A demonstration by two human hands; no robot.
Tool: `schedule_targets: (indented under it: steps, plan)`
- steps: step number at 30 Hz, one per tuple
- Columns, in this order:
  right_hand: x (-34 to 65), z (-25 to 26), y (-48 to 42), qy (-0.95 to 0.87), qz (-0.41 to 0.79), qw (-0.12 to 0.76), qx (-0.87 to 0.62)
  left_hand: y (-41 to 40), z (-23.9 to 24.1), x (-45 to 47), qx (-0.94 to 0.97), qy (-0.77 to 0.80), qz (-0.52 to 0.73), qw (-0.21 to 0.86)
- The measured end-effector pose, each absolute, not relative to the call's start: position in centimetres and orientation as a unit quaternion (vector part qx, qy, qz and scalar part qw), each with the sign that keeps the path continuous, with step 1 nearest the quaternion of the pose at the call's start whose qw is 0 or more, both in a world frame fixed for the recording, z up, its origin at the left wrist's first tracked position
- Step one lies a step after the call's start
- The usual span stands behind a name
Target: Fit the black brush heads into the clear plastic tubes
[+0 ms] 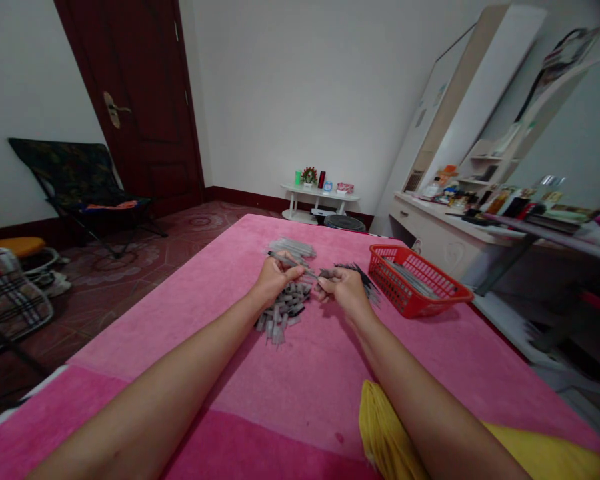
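A slim grey pen (279, 257) with a dark end is held slantwise above the pink cloth (325, 373). My left hand (277, 275) is closed around its middle. At the lower right end of the pen, the fingers of my right hand (343, 285) are pinched together; what exactly lies between them is too small to make out. Under and beside my left hand is a pile of short grey, cap-like pieces (279, 321). Behind the hands lies a bundle of long translucent tubes (300, 247). Thin dark sticks (365, 281) fan out just past my right hand.
A red plastic basket (395, 288) with long grey sticks stands to the right. Yellow fabric (387, 427) lies under my right forearm. A dressing table (433, 217) crowded with bottles is at the right, a folding chair (70, 173) at the left, a low white stand (320, 193) by the wall.
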State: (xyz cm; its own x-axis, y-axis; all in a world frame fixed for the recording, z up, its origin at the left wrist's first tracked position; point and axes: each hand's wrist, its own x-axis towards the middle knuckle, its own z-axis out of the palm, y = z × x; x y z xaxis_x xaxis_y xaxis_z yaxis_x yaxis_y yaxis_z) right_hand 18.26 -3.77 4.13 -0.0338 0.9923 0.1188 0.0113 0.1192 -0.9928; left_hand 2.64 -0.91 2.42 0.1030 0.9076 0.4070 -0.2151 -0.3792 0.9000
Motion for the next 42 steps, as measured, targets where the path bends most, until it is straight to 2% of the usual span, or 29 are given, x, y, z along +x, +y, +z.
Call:
schedule_targets:
  steps: [10,16,22,27,30,34,37,40,42]
  plan:
    - [18.4,4.5,-3.7,-0.652,0.422,0.441,-0.450,-0.9,2.2,3.0,0.563,0.285,0.582,0.513]
    - [22.3,6.6,-2.7,-0.687,0.135,0.419,-0.578,0.4,1.9,1.6,0.532,0.327,0.597,0.503]
    - [29.5,10.1,-2.7,-0.554,-0.115,0.345,-0.749,3.5,-0.4,-2.4,0.547,0.412,0.639,0.351]
    - [34.3,11.0,-3.1,-0.467,-0.085,0.217,-0.853,4.4,-1.9,-3.3,0.607,0.442,0.575,0.324]
    - [35.7,10.7,-3.1,-0.450,-0.059,0.189,-0.871,4.1,-2.2,-2.8,0.677,0.429,0.508,0.315]
    - [35.3,10.4,-2.9,-0.478,-0.091,0.205,-0.849,3.7,-2.3,-2.4,0.746,0.405,0.446,0.285]
    - [33.6,10.1,-2.3,-0.531,-0.144,0.270,-0.790,3.7,-2.4,-2.3,0.757,0.402,0.450,0.253]
    - [31.0,9.1,-1.7,-0.641,-0.118,0.321,-0.687,3.8,-2.4,-2.3,0.775,0.398,0.441,0.214]
    - [29.0,8.0,-1.4,-0.693,-0.088,0.292,-0.653,3.9,-2.5,-2.4,0.786,0.407,0.420,0.199]
